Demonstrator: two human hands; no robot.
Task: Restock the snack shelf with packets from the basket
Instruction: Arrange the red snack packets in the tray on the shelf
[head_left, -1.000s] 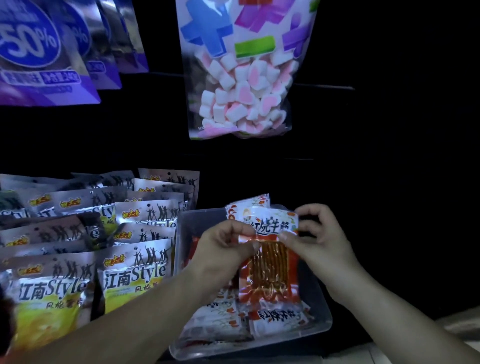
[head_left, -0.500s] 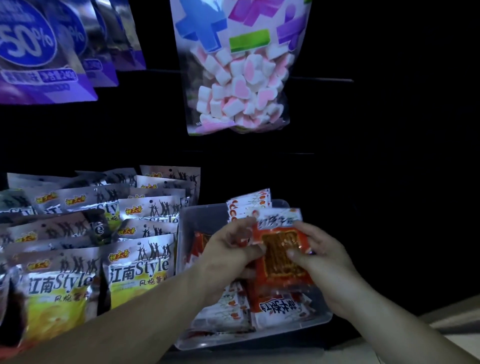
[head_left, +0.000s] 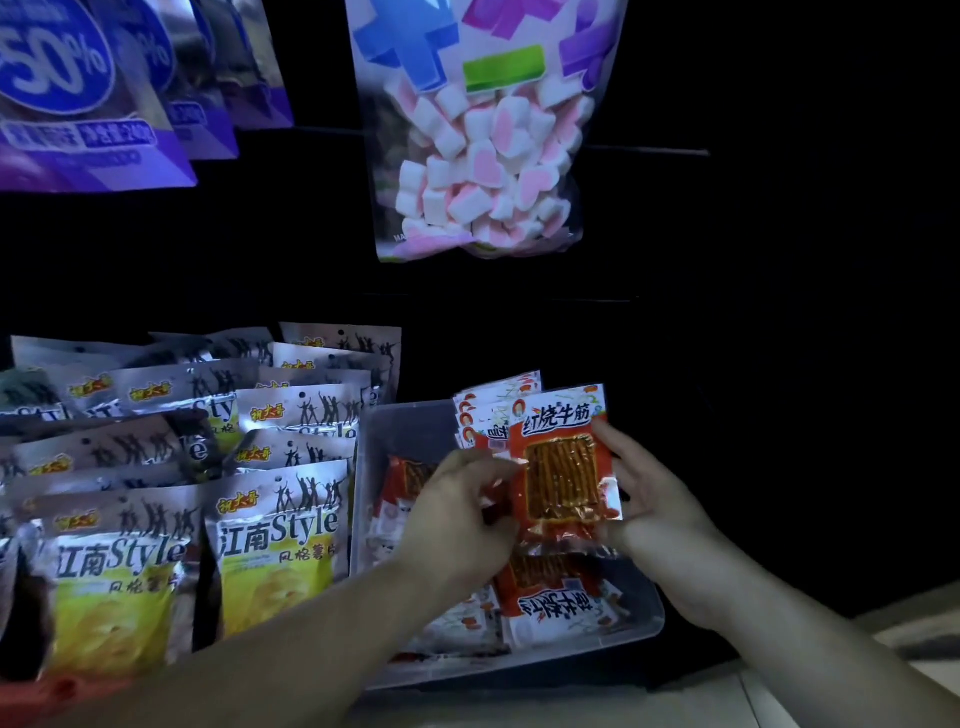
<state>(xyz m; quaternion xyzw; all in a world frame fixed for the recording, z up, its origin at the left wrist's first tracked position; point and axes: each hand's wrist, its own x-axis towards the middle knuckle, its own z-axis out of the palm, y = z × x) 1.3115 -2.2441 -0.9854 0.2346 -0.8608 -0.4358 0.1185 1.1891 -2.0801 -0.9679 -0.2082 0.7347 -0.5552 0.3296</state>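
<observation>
Holding a red-and-white foil snack packet (head_left: 563, 457) upright above the clear plastic tub (head_left: 645, 621): left hand (head_left: 457, 514) pinches its nine o'clock edge, right hand (head_left: 655, 514) grips three o'clock, seemingly to face the label forward like the upright packets (head_left: 493, 410) at twelve.

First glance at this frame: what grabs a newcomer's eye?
The marshmallow bag hangs top centre, bright against the dark. Below it, the left hand and right hand hold a red packet upright over the clear bin of more packets. Silver chip bags crowd the shelf at left.
</observation>
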